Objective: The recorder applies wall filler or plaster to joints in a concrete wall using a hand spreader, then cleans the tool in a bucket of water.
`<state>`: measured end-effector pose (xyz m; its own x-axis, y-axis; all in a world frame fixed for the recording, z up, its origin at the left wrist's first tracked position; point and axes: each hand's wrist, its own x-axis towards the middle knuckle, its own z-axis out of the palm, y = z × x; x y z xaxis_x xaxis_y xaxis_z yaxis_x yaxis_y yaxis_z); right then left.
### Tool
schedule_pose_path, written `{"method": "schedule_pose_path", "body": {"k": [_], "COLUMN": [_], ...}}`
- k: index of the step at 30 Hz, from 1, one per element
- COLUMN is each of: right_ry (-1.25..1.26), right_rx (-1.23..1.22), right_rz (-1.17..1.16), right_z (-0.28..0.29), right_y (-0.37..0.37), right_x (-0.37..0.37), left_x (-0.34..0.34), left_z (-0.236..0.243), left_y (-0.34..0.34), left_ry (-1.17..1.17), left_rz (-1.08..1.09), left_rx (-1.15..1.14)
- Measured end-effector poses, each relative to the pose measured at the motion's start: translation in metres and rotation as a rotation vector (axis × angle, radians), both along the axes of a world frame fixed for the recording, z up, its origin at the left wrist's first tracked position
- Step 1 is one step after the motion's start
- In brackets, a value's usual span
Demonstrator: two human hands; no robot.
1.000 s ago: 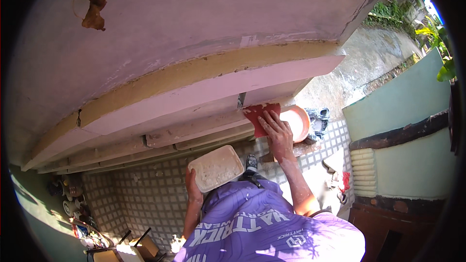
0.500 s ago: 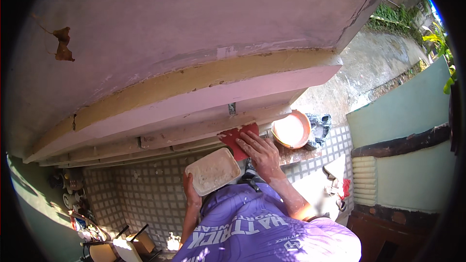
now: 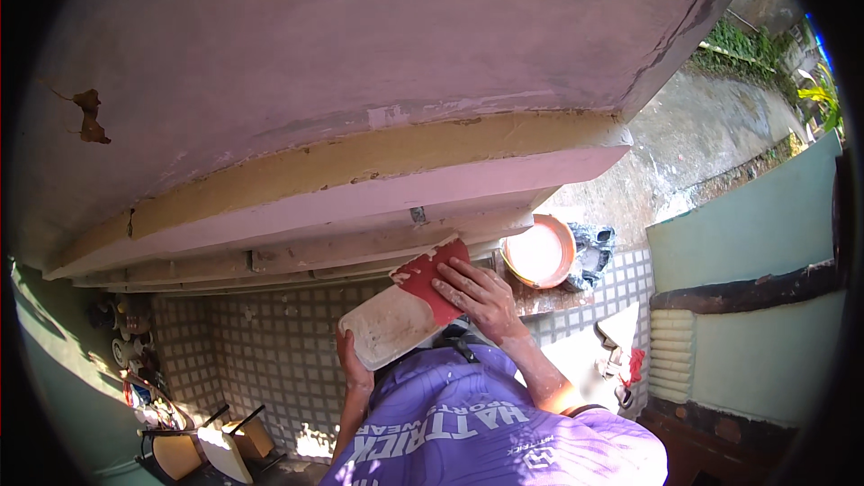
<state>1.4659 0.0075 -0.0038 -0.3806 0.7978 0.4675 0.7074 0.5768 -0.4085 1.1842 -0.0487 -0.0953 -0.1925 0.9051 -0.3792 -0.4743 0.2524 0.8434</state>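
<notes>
Pink wall [image 3: 405, 45] fills far side; pale stepped ledge [image 3: 378, 193] runs left to right below it. Orange bucket [image 3: 540, 283], pale contents, right of the hands, well apart from them. Cream tray [image 3: 396, 348] in front of the torso, slightly left, tilted in view, pale paste-like residue inside. Looks light and fairly stiff, likely plastic; load probably small, wet rim could get slippery. Best hold: left end, palm under, thumb over rim. Left hand [image 3: 354, 362] has that left end, fingers closed round its side; most fingers hidden underneath. Right hand [image 3: 481, 300] grips red scraper [image 3: 421, 279]: fingers slightly spread, laid along its upper face, thumb out of sight. Scraper sits over tray's right end; touching or just above, can't tell. Looks thin, light, somewhat bendy; should flex under pressure, not fragile. Hold it by the right side, fingers flat for support, clear of the working edge. Pale smears [image 3: 438, 250] along scraper's far edge, probably slick.
</notes>
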Motion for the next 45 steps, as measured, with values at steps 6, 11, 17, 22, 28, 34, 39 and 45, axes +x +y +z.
{"method": "schedule_pose_path", "body": {"k": [6, 11, 17, 22, 28, 34, 39, 45], "right_ry": [0.09, 0.117, 0.236, 0.217, 0.32, 0.243, 0.304, 0.301], "right_rx": [0.134, 0.028, 0.177, -0.128, 0.177, -0.077, 0.058, 0.138], "right_rz": [-0.612, -0.22, -0.575, -0.067, -0.457, -0.199, -0.211, -0.578], "right_z": [-0.001, -0.003, 0.001, -0.003, -0.003, -0.009, -0.004, 0.0], "right_y": [0.003, 0.0, 0.003, 0.005, 0.003, 0.011, 0.003, 0.01], "right_x": [0.027, 0.004, 0.015, 0.002, 0.001, -0.047, -0.064, -0.074], "left_x": [0.004, 0.008, 0.016, 0.021, -0.001, -0.034, -0.066, -0.105], "left_z": [0.004, -0.003, -0.005, -0.009, -0.019, -0.022, -0.013, -0.01], "left_y": [-0.011, -0.015, -0.028, -0.031, -0.031, -0.02, -0.01, 0.006], "left_ry": [-0.035, -0.008, 0.012, -0.013, -0.045, -0.063, -0.035, -0.05], "left_rz": [0.129, 0.09, 0.184, 0.234, 0.221, 0.174, 0.112, 0.078], "left_rx": [-0.011, 0.038, 0.031, 0.031, 0.007, 0.019, 0.04, 0.007]}}
